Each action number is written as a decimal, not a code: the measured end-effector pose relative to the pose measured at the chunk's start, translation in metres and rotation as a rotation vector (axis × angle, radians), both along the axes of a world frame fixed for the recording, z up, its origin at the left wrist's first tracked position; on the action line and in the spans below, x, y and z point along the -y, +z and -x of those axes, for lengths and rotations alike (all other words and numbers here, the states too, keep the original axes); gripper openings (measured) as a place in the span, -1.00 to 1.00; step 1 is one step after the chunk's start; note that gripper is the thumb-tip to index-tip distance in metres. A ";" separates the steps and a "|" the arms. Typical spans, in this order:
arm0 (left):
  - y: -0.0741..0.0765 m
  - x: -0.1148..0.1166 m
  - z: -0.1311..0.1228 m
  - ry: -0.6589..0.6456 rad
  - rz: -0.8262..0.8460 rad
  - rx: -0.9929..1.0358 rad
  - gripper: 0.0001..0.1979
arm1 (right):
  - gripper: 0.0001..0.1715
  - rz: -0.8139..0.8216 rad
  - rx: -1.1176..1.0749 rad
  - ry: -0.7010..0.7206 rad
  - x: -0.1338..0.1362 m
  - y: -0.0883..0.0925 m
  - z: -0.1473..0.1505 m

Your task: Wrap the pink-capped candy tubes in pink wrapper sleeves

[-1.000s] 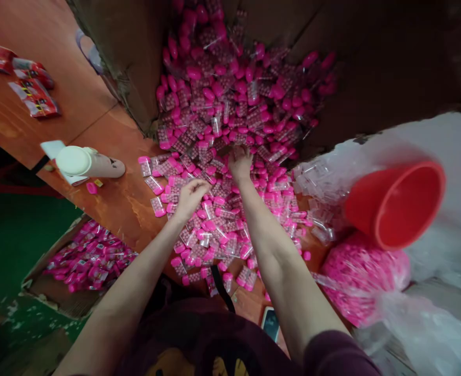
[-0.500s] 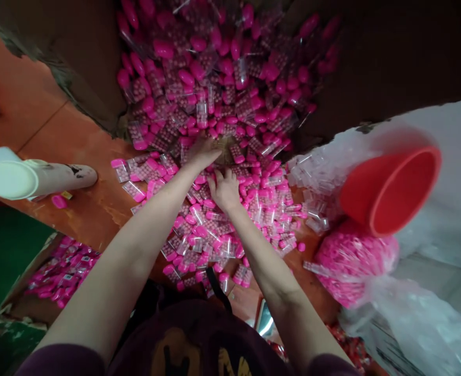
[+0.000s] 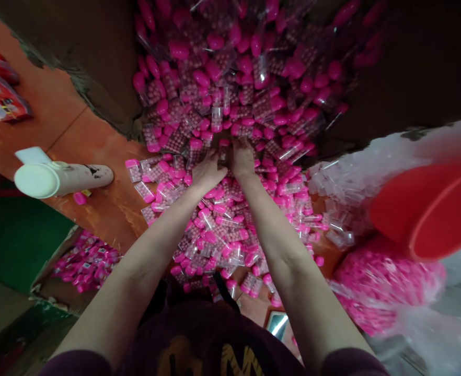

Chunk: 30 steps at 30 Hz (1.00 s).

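Observation:
A heap of small clear bottles with bright pink caps [image 3: 230,219], filled with pale beads, spreads across the table and up into a large open cardboard box [image 3: 101,57]. My left hand [image 3: 208,171] is at the box's mouth, palm down on the bottles, thumb held away from its fingers. Just to its right, my right hand [image 3: 243,158] reaches a little farther in, its fingers stretched among the bottles. One pink-capped bottle [image 3: 223,149] lies in the dark gap between both hands. I see nothing held; the fingertips are partly hidden in shadow and bottles.
At left stand a white cylinder [image 3: 81,177] and red packets [image 3: 3,94] on the orange tabletop. Lower left is a carton of pink pieces [image 3: 87,263]. On the right are a red bucket [image 3: 446,214], a bag of pink pieces [image 3: 387,282] and loose clear empties [image 3: 340,209].
My right hand has moved forward into the box's mouth. My left hand has drawn back slightly toward me. The whole view has shifted, so things appear farther right.

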<state>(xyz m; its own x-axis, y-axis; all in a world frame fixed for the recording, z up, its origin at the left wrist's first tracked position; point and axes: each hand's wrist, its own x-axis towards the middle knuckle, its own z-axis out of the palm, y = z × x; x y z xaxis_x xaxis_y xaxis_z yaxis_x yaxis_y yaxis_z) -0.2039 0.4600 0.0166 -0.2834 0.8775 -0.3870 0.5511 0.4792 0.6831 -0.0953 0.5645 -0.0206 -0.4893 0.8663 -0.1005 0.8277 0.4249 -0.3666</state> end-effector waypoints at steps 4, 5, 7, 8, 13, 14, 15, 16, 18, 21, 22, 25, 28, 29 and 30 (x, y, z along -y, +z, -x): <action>-0.006 0.016 -0.004 -0.015 -0.010 0.081 -0.42 | -0.55 -0.009 0.000 0.045 0.001 -0.008 -0.001; -0.008 0.019 -0.006 -0.020 -0.007 0.099 -0.42 | -0.51 -0.005 -0.005 0.061 0.001 -0.008 -0.002; -0.009 0.026 -0.009 -0.027 0.005 0.130 -0.43 | -0.42 0.012 -0.004 0.111 -0.001 -0.007 -0.004; -0.009 0.029 -0.010 -0.026 0.012 0.146 -0.45 | -0.39 0.025 -0.001 0.141 -0.002 -0.007 -0.005; -0.001 0.036 0.011 -0.023 -0.037 0.239 -0.49 | -0.56 0.083 -0.003 0.242 -0.015 -0.009 0.000; 0.002 0.034 0.020 -0.007 -0.077 0.242 -0.52 | -0.58 0.093 -0.012 0.253 -0.019 -0.011 0.002; 0.003 0.030 0.031 0.020 -0.126 0.236 -0.55 | -0.60 0.103 -0.024 0.266 -0.023 -0.013 0.002; 0.004 0.024 0.041 0.049 -0.168 0.222 -0.56 | -0.60 0.114 -0.034 0.283 -0.028 -0.015 0.002; 0.004 0.010 0.060 0.072 -0.241 0.169 -0.58 | -0.62 0.133 -0.029 0.327 -0.037 -0.018 -0.001; -0.001 -0.009 0.073 0.026 -0.234 0.104 -0.59 | -0.61 0.111 0.015 0.375 -0.043 -0.013 -0.016; -0.002 -0.012 0.074 0.004 -0.210 0.087 -0.58 | -0.60 0.093 0.024 0.372 -0.042 -0.010 -0.024; 0.000 -0.009 0.063 -0.058 -0.130 0.027 -0.48 | -0.53 0.094 0.038 0.304 -0.031 0.001 -0.053; 0.003 0.005 0.043 -0.120 -0.046 -0.029 -0.37 | -0.53 0.149 0.014 0.233 -0.013 0.008 -0.080; 0.004 0.010 0.035 -0.154 -0.029 -0.035 -0.35 | -0.54 0.152 -0.010 0.230 -0.006 0.010 -0.087; 0.005 0.014 0.028 -0.195 -0.023 -0.031 -0.33 | -0.55 0.157 -0.031 0.232 0.000 0.013 -0.093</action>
<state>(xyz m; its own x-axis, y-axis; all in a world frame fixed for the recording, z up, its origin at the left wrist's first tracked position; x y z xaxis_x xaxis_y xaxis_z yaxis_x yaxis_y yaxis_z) -0.2318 0.4456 0.0220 -0.1188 0.9255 -0.3597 0.6528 0.3458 0.6740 -0.0024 0.5643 -0.0072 -0.6773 0.7060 -0.2068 0.7026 0.5375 -0.4663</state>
